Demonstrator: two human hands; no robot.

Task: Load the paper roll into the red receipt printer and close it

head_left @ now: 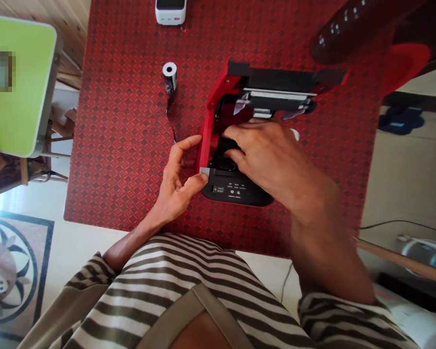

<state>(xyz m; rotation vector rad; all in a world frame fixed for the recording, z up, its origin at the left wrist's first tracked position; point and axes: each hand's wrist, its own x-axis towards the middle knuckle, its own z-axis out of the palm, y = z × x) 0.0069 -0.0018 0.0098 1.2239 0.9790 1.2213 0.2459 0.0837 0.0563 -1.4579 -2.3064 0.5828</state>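
Note:
A red and black label printer (240, 186) stands on the table with its lid (279, 82) raised and tilted back. My left hand (179, 179) grips the printer's left side, thumb on the front corner and index finger along the red wall. My right hand (272, 155) reaches down into the open body, its thumb and fingers closed around something black whose shape is mostly hidden. Left of the printer, a small roll (169, 77) stands upright, with a dark strip (170, 118) trailing from it toward my left hand.
The table (123, 145) has a red patterned cover. At the far edge sits a white device (170, 14); a dark cylindrical object (349, 29) lies at upper right, with a red stool (409, 65) beyond. A green-topped table (25, 111) stands to the left.

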